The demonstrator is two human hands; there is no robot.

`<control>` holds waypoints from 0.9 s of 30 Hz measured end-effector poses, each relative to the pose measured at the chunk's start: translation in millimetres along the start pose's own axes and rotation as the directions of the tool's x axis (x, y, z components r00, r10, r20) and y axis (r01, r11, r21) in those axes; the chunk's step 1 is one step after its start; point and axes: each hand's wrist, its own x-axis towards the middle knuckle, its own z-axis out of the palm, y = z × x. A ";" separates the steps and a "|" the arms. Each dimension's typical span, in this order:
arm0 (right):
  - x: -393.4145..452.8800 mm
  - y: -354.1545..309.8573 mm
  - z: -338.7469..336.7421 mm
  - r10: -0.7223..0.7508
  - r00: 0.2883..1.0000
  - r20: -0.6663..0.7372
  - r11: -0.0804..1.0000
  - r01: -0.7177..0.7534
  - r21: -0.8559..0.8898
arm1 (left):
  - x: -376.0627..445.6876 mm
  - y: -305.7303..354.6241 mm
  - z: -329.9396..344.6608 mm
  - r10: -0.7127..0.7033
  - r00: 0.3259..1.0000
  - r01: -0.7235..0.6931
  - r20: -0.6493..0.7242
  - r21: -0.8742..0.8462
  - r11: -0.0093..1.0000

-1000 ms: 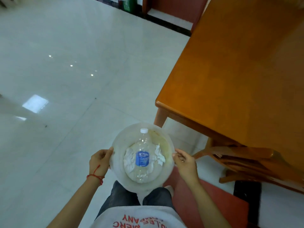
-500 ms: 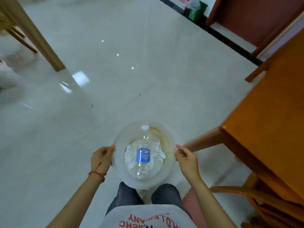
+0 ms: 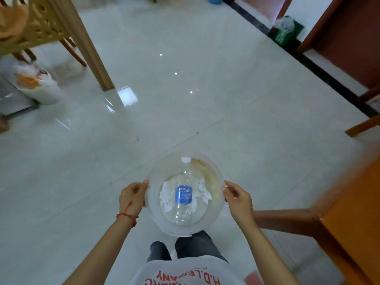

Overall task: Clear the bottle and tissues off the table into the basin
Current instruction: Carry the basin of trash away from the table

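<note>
Bottle (image 3: 183, 194) & tissues (image 3: 167, 195) sit in basin (image 3: 153, 218) clamped btwn left hand (image 3: 131, 197) and right hand (image 3: 237, 199); table (image 3: 353, 227) has swung off to right-hand side, so clearing looks done.

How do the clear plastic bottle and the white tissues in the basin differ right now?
The clear plastic bottle with the blue label is rigid and see-through; the crumpled white tissues are soft and opaque. The bottle lies on top, cap pointing away; the tissues spread beneath it on both sides. Both sit inside the translucent round basin.
</note>
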 end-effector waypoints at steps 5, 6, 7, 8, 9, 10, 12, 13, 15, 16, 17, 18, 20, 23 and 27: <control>59.5 -34.7 -5.9 -0.014 1.000 -0.019 0.999 0.015 0.052 | 51.4 52.8 29.8 0.028 1.000 -0.028 0.007 0.019 0.999; 70.2 -42.5 -8.0 -0.011 1.000 -0.028 0.998 0.013 0.068 | 60.6 65.6 36.0 0.037 0.999 -0.037 0.012 0.025 0.999; 80.6 -50.4 -10.4 -0.006 0.999 -0.038 0.996 0.010 0.083 | 69.9 78.5 42.0 0.045 0.999 -0.046 0.019 0.035 0.998; 91.4 -57.7 -12.8 -0.005 0.999 -0.048 0.995 0.010 0.097 | 79.1 91.8 48.6 0.055 0.998 -0.056 0.026 0.045 0.997; 102.1 -64.3 -15.1 -0.004 0.998 -0.059 0.994 0.011 0.106 | 87.5 105.0 55.5 0.065 0.997 -0.067 0.032 0.054 0.996; 111.9 -69.7 -17.6 -0.003 0.997 -0.072 0.994 0.011 0.112 | 95.8 117.0 62.5 0.075 0.996 -0.077 0.040 0.062 0.995; 130.7 -78.0 -23.2 0.001 0.994 -0.107 0.993 0.011 0.120 | 112.3 139.0 77.4 0.097 0.993 -0.102 0.066 0.075 0.992; 139.3 -81.4 -26.4 0.007 0.991 -0.130 0.992 0.009 0.125 | 119.7 149.5 85.2 0.108 0.991 -0.115 0.081 0.084 0.990; 154.5 -87.9 -33.3 0.024 0.984 -0.176 0.989 0.002 0.146 | 133.7 169.3 101.2 0.129 0.984 -0.141 0.120 0.101 0.985; 161.5 -90.6 -37.1 0.034 0.980 -0.196 0.987 -0.002 0.159 | 140.0 179.7 109.6 0.136 0.981 -0.151 0.141 0.107 0.983; 168.5 -93.1 -41.0 0.049 0.975 -0.217 0.985 -0.011 0.172 | 146.2 190.6 118.9 0.140 0.977 -0.159 0.162 0.114 0.981; 175.4 -95.3 -44.8 0.067 0.969 -0.238 0.982 -0.022 0.186 | 152.4 201.7 128.5 0.144 0.972 -0.169 0.185 0.124 0.978; 189.9 -99.7 -53.0 0.096 0.955 -0.282 0.977 -0.036 0.211 | 165.3 223.9 149.9 0.156 0.958 -0.194 0.241 0.144 0.970; 215.1 -106.8 -64.5 0.142 0.923 -0.357 0.966 -0.051 0.252 | 187.4 257.1 184.9 0.176 0.928 -0.240 0.329 0.164 0.957; 250.3 -121.3 -77.3 0.196 0.869 -0.455 0.951 -0.056 0.304 | 221.4 303.1 232.5 0.178 0.878 -0.283 0.443 0.182 0.942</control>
